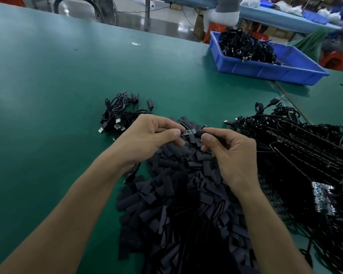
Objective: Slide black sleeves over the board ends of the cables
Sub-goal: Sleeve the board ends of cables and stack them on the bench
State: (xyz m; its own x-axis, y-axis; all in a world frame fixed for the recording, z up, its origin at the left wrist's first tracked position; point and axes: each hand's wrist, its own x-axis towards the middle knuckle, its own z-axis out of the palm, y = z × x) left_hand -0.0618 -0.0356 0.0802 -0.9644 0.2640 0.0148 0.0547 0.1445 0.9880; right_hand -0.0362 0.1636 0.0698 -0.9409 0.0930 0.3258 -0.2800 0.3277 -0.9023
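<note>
The board end [189, 132] of one cable sits above the sleeve pile [176, 194] at the near edge of the desk [48, 95], pinched by the left hand [147, 139]. The right hand [232, 155] pinches, it seems, a black sleeve [200, 133] just beside the board's tip. Next, the sleeve's mouth must be aligned and pushed over.

We reach our bare left forearm [77, 204] and bare right forearm [265, 224] forward, and they converge toward one grip. Our left hand [147, 139] is curled, its thumb and forefinger pinching one end of a small narrow dark circuit board [189, 132]. Our right hand [232, 155], back turned upward, is curled too, its thumb and forefinger pinching a short black tubular sleeve [200, 133] at the board's free end. Our two thumbs nearly face each other across the grip.
</note>
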